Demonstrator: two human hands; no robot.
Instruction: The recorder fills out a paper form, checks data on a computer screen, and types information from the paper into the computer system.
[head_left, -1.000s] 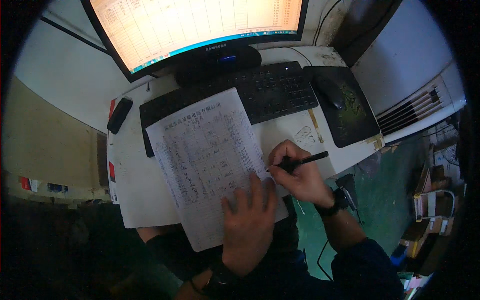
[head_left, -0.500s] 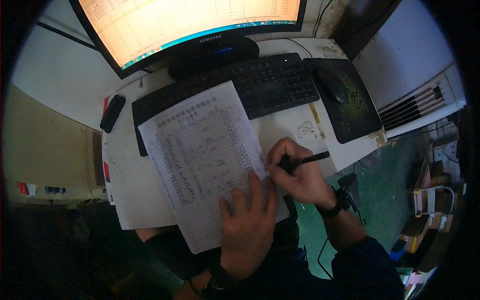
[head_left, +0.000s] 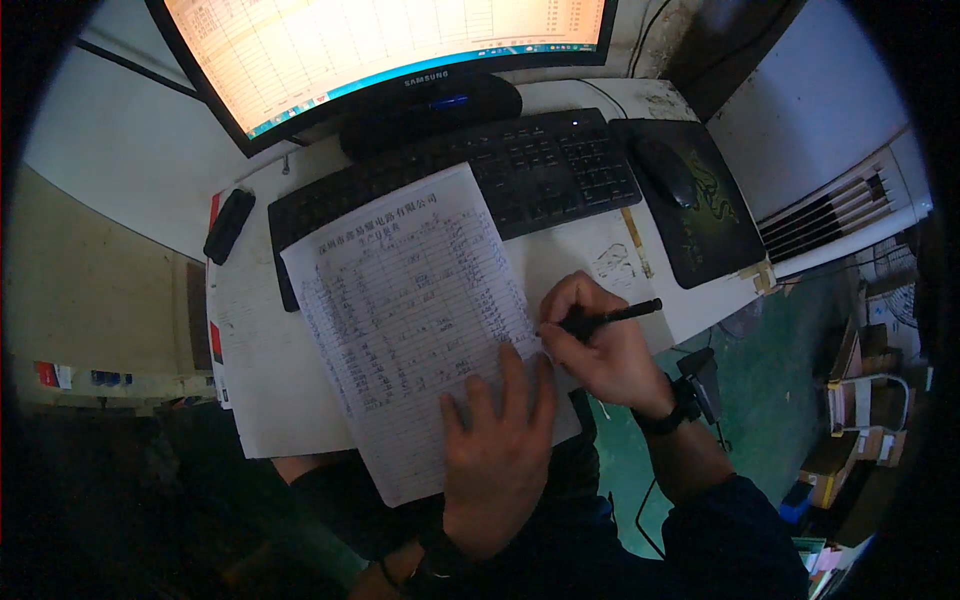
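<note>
A printed form pad (head_left: 400, 310) with ruled rows full of handwriting lies tilted on the white desk, its upper part over the keyboard and its lower edge past the desk's front. My left hand (head_left: 500, 450) rests flat on the lower right of the sheet, fingers spread. In my right hand (head_left: 600, 345) is a black pen (head_left: 632, 311), gripped between thumb and fingers, its back end pointing right. That hand sits at the sheet's right edge, just right of my left fingertips. The pen's tip is mostly hidden by the fingers.
Behind the pad are a black keyboard (head_left: 550, 165) and a lit monitor (head_left: 400, 45). A mouse (head_left: 665, 172) sits on a dark mouse pad (head_left: 715, 235) at the right. A small black case (head_left: 230, 226) lies on the desk's left edge. Boxes (head_left: 830, 470) stand on the green floor.
The view has shifted very slightly. My right hand and the pen stay almost in place at the sheet's right edge; my left hand has not visibly moved.
</note>
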